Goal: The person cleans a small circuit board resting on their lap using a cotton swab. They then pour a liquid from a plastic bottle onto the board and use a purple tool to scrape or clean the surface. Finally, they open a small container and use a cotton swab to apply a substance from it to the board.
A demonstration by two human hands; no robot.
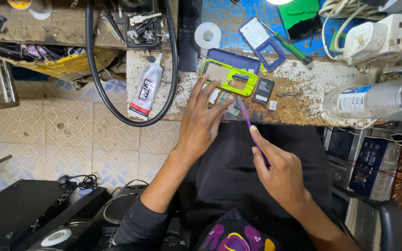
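Pressing down on a small green circuit board [227, 103] at the near edge of the workbench [303, 88], the left hand [201, 123] has its fingers spread and fanned, fingertips touching the board and the white part beside it. The right hand [280, 174] pinches a thin purple tool [250, 125] (a brush or pry stick, hard to tell which) between thumb and forefinger, its tip angled up and left toward the board, just beside the left fingertips.

Just beyond the board lies a lime-green phone frame [231, 76], resting against a dark blue phone cover [236, 59]. To its right sits a small black battery [263, 90]. Farther back there's a blue keypad frame [261, 42] and a green-handled screwdriver [291, 46], with a roll of white tape [208, 36] to their left.

Over on the left of the bench, a tube of adhesive [146, 88] lies inside the loop of a thick black cable [117, 111]. On the right edge, a clear plastic bottle [378, 98] lies on its side.
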